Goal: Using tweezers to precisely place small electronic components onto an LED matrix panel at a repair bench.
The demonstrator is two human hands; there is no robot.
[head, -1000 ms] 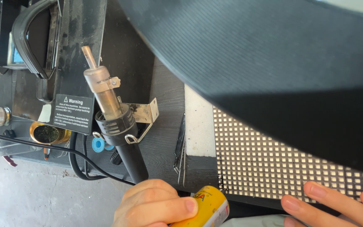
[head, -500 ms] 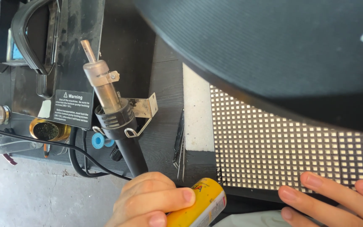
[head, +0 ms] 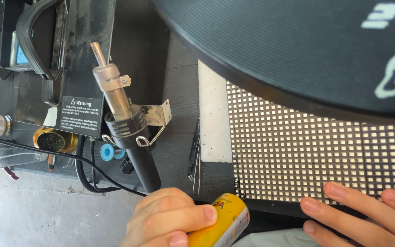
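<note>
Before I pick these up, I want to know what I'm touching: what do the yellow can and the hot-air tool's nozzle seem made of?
Yellow can, held in the left hand: probably thin metal under a glossy printed coat, judging by its smooth sheen. Hot-air tool's nozzle: bare, dull grey metal with a clamp screw; its handle looks like matte black plastic.

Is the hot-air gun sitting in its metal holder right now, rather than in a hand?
Yes, the hot-air gun rests in its metal holder, while the left hand grips a yellow can.
</note>
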